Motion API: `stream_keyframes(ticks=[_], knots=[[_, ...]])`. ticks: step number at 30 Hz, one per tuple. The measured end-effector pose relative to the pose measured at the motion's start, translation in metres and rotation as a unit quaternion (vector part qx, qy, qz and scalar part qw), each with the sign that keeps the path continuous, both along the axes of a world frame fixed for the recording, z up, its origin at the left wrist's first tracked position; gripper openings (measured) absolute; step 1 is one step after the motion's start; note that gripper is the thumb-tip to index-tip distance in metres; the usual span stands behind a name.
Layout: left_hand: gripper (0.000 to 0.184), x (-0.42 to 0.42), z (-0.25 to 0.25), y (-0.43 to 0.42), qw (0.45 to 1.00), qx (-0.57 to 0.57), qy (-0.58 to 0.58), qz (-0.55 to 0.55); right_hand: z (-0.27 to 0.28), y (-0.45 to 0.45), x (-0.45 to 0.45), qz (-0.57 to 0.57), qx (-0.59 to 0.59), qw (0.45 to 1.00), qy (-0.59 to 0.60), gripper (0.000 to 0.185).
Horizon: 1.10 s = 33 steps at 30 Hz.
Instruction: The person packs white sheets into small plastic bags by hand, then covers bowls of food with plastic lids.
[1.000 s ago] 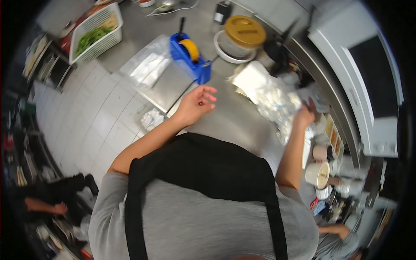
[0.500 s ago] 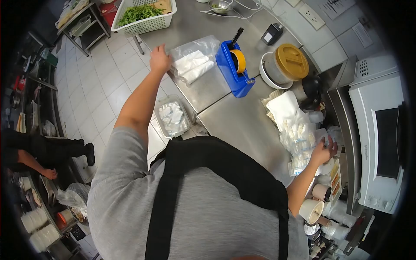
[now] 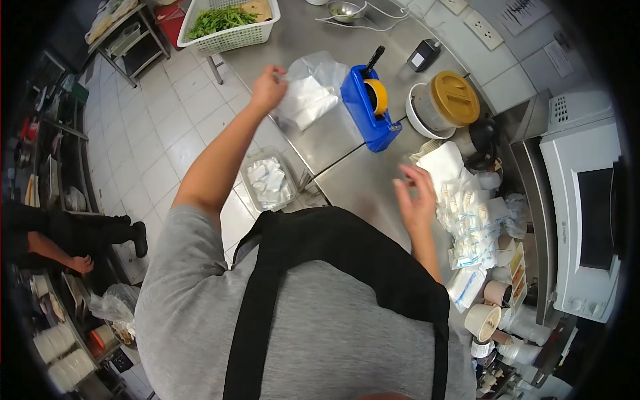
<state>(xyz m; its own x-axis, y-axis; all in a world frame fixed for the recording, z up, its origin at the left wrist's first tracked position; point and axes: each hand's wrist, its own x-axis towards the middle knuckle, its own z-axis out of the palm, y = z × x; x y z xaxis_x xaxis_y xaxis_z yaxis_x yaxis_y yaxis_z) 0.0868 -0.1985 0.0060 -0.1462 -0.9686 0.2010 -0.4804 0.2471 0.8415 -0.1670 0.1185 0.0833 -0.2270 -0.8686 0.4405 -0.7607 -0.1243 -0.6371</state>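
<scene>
My left hand point(image 3: 270, 90) is at the left edge of a clear plastic bag point(image 3: 323, 67), fingers curled and closed on its edge. White folded sheets point(image 3: 312, 103) lie in or under the bag; I cannot tell which. Over the steel counter point(image 3: 357, 190), my right hand point(image 3: 419, 193) is open with fingers apart and nothing in them. Just right of it lies a pile of small clear packets point(image 3: 467, 210) with white and blue contents. A blue tape dispenser point(image 3: 363, 110) with a yellow roll point(image 3: 377, 97) stands beside the bag.
Below the counter's left edge is a clear tub point(image 3: 269, 180) of white packets. A white basket point(image 3: 230, 40) of greens is at the back. To the right are a gold-lidded container point(image 3: 453, 100) and a white microwave point(image 3: 580, 220). Another person's hand point(image 3: 81, 264) shows far left.
My right hand has left the packet pile and moved left over the counter. My left hand has shifted right, and the plastic bag is more bunched.
</scene>
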Motion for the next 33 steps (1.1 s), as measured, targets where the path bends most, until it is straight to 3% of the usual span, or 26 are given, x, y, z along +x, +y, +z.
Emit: stream_keyframes(ticks=[1,3,4,7,8,10,13,15,17,19,22,25,28,33], knots=[[0.029,-0.011,0.012,0.02,0.996,0.032,0.082,-0.031,0.002,-0.012,0.018,0.025,0.018,0.999,-0.031,0.043],[0.029,-0.033,0.028,0.058,0.986,-0.015,0.148,-0.073,0.0,-0.034,0.049,0.042,0.048,0.995,-0.081,0.056],[0.03,-0.042,0.046,0.087,0.987,-0.039,0.122,-0.102,-0.008,-0.045,0.06,0.032,0.059,0.993,-0.099,0.062],[0.034,-0.061,0.068,0.155,0.969,-0.129,0.036,-0.206,-0.025,-0.071,0.079,-0.024,-0.006,0.991,-0.131,0.052],[0.036,-0.065,0.068,0.17,0.959,-0.13,0.038,-0.248,-0.038,-0.078,0.072,0.01,-0.001,0.971,-0.238,0.046],[0.044,-0.066,0.066,0.177,0.904,-0.239,0.065,-0.348,-0.057,-0.086,0.055,0.078,0.01,0.893,-0.443,0.034],[0.058,-0.046,0.086,0.175,0.91,-0.363,0.069,-0.187,-0.043,-0.077,0.039,0.076,0.01,0.9,-0.428,0.023],[0.066,-0.034,0.098,0.165,0.938,-0.327,0.098,-0.069,-0.026,-0.058,0.026,0.111,0.037,0.899,-0.422,0.022],[0.067,-0.025,0.094,0.145,0.957,-0.195,0.185,-0.11,-0.007,-0.042,0.017,0.133,0.059,0.897,-0.418,0.021],[0.061,-0.022,0.08,0.126,0.9,0.044,0.313,-0.298,0.003,-0.03,0.003,0.1,0.07,0.931,-0.343,0.019],[0.051,-0.027,0.083,0.124,0.878,0.16,0.31,-0.329,0.035,-0.015,-0.013,0.032,0.045,0.957,-0.284,0.018],[0.045,-0.034,0.113,0.136,0.865,0.14,0.373,-0.306,0.05,-0.004,-0.032,-0.003,-0.035,0.958,-0.283,0.021],[0.045,-0.039,0.129,0.128,0.887,0.092,0.297,-0.343,0.044,0.01,-0.035,-0.021,-0.066,0.956,-0.286,0.024],[0.028,-0.06,0.091,0.114,0.897,0.114,0.213,-0.37,0.018,0.018,-0.055,-0.075,-0.066,0.953,-0.286,0.024]])
